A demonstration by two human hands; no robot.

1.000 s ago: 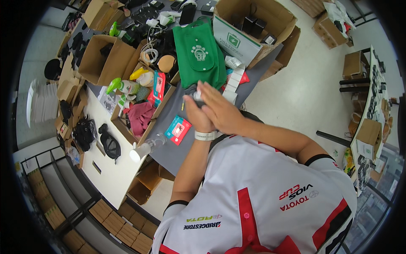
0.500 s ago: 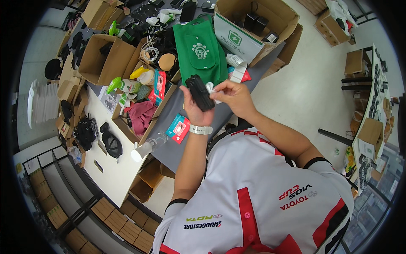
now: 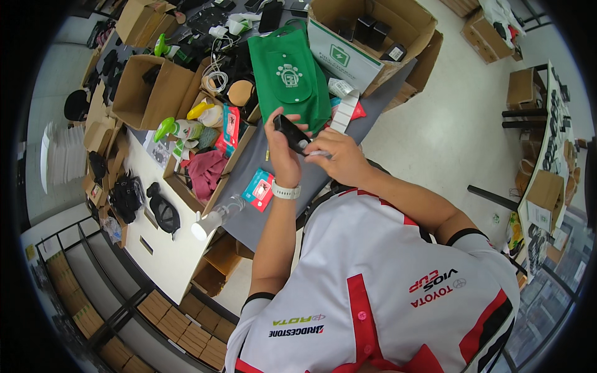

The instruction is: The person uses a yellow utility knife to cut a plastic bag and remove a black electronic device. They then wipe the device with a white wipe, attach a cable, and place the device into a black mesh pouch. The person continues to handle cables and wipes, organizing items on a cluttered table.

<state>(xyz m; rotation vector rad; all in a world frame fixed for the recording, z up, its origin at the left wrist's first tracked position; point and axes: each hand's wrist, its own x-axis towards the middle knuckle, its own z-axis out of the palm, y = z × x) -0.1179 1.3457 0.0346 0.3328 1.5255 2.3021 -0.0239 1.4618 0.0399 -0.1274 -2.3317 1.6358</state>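
A black block-shaped device point(image 3: 290, 132) rests in my left hand point(image 3: 284, 156), whose thumb and fingers close around its sides. My right hand point(image 3: 341, 156) pinches a small white wipe or cloth point(image 3: 319, 153) and presses it against the near end of the device. Part of that end is covered by my right fingers. Just beyond both hands, a green fabric bag point(image 3: 289, 78) lies on the grey tabletop point(image 3: 245, 214). Close to my left wrist is a blue and red packet of wipes point(image 3: 258, 189).
A carton of black devices point(image 3: 373, 31) stands beyond the bag. To the left, a cardboard tray point(image 3: 214, 193) holds spray bottles and a pink cloth point(image 3: 206, 173). A clear bottle point(image 3: 217, 217) lies near the table edge. A curled label strip point(image 3: 344, 112) lies right of the bag.
The device has turned in my left hand and shows a narrower face. My right hand has moved slightly down and left, bringing the white wipe onto the device's near end.
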